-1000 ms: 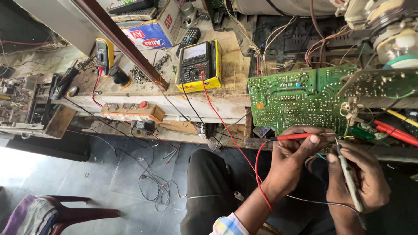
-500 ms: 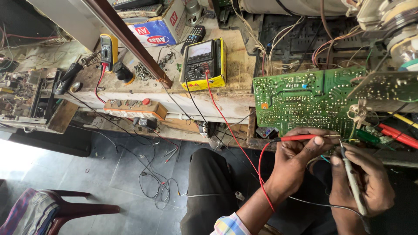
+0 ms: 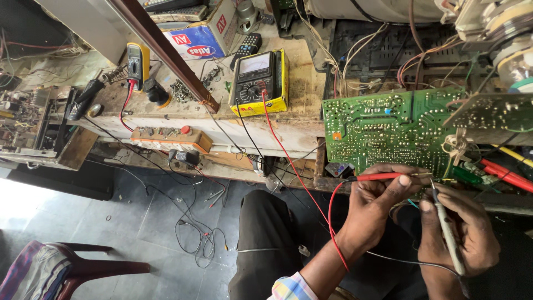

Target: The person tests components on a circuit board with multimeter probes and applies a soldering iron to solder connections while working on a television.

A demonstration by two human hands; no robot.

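Note:
My left hand grips a red test probe, held level just below the lower edge of a green circuit board. Its red lead runs up to a yellow-cased analog meter on the bench. My right hand holds a pale probe with its metal tip pointing up toward the board's lower right edge. The two probe tips sit close together near the board's bottom.
A wooden bench carries a small yellow digital meter, a cardboard box, a remote and loose parts. A switch box hangs on its front. Cables trail on the grey floor. A plastic chair stands lower left.
The view has shifted slightly; both hands stay at the board's lower edge with the probes held the same way.

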